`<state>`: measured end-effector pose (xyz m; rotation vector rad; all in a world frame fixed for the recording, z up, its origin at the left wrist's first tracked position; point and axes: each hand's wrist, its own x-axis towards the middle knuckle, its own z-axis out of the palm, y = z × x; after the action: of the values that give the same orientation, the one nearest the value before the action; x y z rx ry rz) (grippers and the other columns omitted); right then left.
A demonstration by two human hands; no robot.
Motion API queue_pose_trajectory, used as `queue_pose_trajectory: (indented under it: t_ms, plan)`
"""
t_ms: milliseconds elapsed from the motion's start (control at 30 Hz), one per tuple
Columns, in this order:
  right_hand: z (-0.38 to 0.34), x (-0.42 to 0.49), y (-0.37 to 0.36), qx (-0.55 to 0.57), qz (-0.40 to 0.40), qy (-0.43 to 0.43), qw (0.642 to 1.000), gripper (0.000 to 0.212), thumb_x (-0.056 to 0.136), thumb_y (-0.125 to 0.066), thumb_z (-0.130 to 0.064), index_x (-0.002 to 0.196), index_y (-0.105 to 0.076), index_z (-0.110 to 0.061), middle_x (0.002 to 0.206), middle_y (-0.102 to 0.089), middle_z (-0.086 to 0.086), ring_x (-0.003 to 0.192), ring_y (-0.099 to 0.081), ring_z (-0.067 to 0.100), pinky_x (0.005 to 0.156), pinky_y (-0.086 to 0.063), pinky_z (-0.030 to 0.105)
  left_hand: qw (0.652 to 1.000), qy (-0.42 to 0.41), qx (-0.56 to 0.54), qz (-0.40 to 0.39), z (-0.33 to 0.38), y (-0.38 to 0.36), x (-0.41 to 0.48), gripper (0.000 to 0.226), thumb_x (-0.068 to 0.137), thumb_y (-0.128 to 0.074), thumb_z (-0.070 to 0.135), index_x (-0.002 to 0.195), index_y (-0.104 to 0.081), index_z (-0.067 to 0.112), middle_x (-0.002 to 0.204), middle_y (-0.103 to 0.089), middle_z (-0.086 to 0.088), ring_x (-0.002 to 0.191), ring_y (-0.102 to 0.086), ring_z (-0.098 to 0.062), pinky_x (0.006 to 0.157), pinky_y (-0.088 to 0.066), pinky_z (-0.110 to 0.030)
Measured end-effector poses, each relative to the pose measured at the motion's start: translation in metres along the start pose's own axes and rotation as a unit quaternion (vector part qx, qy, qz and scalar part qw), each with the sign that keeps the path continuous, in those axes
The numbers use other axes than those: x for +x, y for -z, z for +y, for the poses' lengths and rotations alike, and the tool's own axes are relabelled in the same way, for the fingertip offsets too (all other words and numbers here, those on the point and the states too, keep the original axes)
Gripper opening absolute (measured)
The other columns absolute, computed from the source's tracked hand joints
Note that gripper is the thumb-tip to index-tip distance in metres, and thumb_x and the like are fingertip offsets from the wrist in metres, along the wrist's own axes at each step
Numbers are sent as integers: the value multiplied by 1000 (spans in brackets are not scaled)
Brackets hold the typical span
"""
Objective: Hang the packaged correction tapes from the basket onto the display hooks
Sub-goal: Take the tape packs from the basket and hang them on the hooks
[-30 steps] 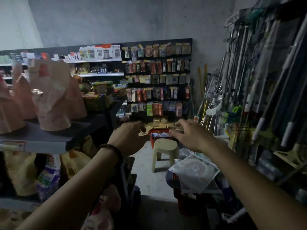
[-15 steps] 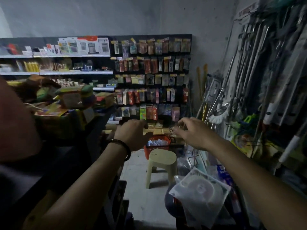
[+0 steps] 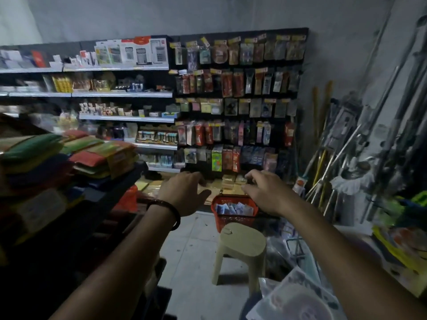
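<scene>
A red basket (image 3: pixel 233 221) stands on the floor under the hook display, holding several pale blue and white packaged correction tapes (image 3: pixel 234 208). The black display panel (image 3: pixel 238 107) on the far wall carries rows of hanging packets. Both my arms reach forward in the air, well short of the basket. My left hand (image 3: pixel 182 192), with a dark bracelet on the wrist, has loosely spread fingers and holds nothing. My right hand (image 3: pixel 263 192) hangs above the basket in the image with fingers loosely curled and nothing visible in it.
A beige plastic stool (image 3: pixel 241 248) stands in the aisle just in front of the basket. A shelf with stacked coloured packs (image 3: pixel 69 158) juts out on the left. Mops and broom handles (image 3: pixel 360 139) lean on the right. A plastic-wrapped white item (image 3: pixel 298 299) lies at lower right.
I have walked up the aisle towards the display. The left shelf's brown packs slid out of view and the basket and stool are nearer. Both hands stay outstretched and hold nothing.
</scene>
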<state>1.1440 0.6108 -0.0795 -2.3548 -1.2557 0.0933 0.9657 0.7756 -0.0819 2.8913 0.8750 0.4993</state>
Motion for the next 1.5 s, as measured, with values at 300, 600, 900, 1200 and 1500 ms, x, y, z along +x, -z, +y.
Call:
queue_pose_trajectory:
  t_ms: [300,600,900,1200,1500]
  plan:
    - [26,150,-39,10,-48,33,998,63,97,-46,-67,146,-47,-28,148,-48,4,128,-50,24,104,-47,49,997,74,16,22,-42,-42,109,40,95,-62,60,125,-64,33,116,-70,5,95,-67,-18,77,-62,-44]
    - [3,266,-91,31,-60,47,997,60,100,-50,-62,147,-49,-26,150,-47,6,128,-51,24,99,-47,43,987,154,4,47,-115,-85,185,26,98,-60,49,113,-64,28,105,-71,1,94,-67,-25,86,-59,-47]
    - [-17,347,-169,70,-90,81,990,45,105,-48,-46,143,-54,-21,140,-54,8,122,-53,23,94,-44,37,978,201,-8,59,-178,-126,230,30,97,-58,55,110,-66,29,98,-69,3,88,-66,-22,80,-61,-45]
    - [-45,463,-242,122,-141,141,972,39,104,-51,-43,139,-56,-27,137,-57,3,114,-55,19,93,-48,37,950,293,48,98,-243,-144,260,23,98,-65,49,104,-69,27,96,-71,4,76,-60,-16,66,-52,-33]
    - [-39,605,-286,142,-232,213,939,39,106,-52,-41,142,-53,-26,144,-55,3,125,-54,21,96,-45,36,908,408,76,58,-270,-177,377,27,99,-58,54,109,-69,33,107,-71,3,98,-69,-26,84,-57,-42]
